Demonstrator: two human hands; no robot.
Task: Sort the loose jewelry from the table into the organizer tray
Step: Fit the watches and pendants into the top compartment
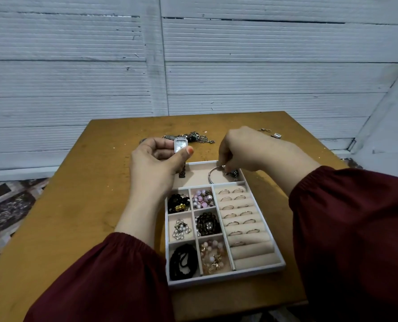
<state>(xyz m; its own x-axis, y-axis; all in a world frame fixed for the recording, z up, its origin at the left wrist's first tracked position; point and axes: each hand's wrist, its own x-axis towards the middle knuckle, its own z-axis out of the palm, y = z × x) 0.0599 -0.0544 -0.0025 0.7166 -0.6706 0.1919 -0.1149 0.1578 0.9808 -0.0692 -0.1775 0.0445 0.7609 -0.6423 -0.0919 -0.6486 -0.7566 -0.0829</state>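
A white organizer tray (225,278) lies on the wooden table (84,205), with beaded bracelets in its small compartments and several rings in the padded rolls on the right. My left hand (156,163) holds a rectangular silver watch (180,145) above the tray's far left corner, its strap hanging down. My right hand (242,149) reaches into the tray's far compartment, fingertips pinching a dark piece of jewelry (233,173) beside a silver bangle (213,174). A pile of loose chains (199,137) lies on the table beyond the tray.
Two small loose pieces (271,133) lie near the table's far right edge. A white slatted wall stands behind the table. Patterned floor (5,205) shows to the left. My dark red sleeves cover the near part of the table.
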